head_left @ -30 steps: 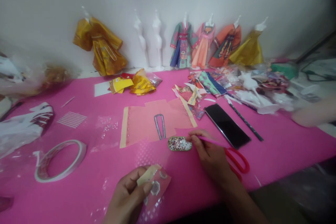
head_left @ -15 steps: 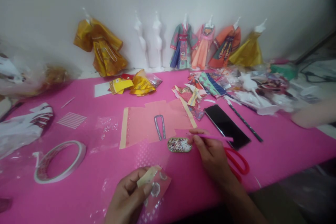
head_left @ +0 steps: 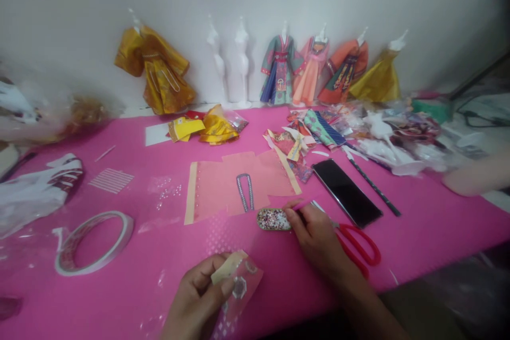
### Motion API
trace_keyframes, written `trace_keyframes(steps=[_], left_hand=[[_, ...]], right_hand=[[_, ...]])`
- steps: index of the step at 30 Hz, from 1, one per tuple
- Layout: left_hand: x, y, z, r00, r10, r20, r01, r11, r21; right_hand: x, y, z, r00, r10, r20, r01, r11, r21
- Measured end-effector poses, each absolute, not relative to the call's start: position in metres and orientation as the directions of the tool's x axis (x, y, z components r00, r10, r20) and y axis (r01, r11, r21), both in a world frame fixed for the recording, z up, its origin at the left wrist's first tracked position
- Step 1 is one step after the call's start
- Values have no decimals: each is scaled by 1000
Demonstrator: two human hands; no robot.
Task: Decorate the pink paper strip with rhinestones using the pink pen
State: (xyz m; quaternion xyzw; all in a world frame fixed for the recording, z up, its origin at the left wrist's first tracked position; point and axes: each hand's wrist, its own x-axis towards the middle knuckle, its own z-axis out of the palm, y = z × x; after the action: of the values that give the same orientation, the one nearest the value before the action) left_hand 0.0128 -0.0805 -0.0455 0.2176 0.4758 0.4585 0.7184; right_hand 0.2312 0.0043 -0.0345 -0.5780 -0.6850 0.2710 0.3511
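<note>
Lying left of the left hand (head_left: 199,289), a white ring-shaped roll of tape (head_left: 126,228) bears red print inside its core, too small to read. The left hand pinches a small pink fabric piece (head_left: 251,288) with a cream edge and a pale octagonal motif. Ahead, between both hands, a flat coral fabric panel (head_left: 211,186) shows cream borders and a grey, bead-studded loop (head_left: 251,191). An oval dish (head_left: 274,230) of multicoloured sequins sits at the right hand's fingertips; the right hand (head_left: 319,234) grips a slim pink stick (head_left: 302,205). Red-handled scissors (head_left: 373,249) lie beside the right wrist.
</note>
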Motion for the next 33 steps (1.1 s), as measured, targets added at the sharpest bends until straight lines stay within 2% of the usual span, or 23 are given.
trace_keyframes(steps=[6,11,20,33], left_hand=[[15,-80,-38,105,864,-492,-485,476,733],[15,-81,-39,90,848,-523,-436,506,744],[16,-79,-35,83,864,-496,-419,482,769],[16,-80,-34,60,876,-479,-415,458,786]], right_hand=[[230,4,-34,-98,980,173,626,196,-755],[230,5,-35,-101,979,179,639,202,-742],[230,5,-34,-129,977,173,649,215,-730],[233,3,-33,-71,988,136,567,153,-809]])
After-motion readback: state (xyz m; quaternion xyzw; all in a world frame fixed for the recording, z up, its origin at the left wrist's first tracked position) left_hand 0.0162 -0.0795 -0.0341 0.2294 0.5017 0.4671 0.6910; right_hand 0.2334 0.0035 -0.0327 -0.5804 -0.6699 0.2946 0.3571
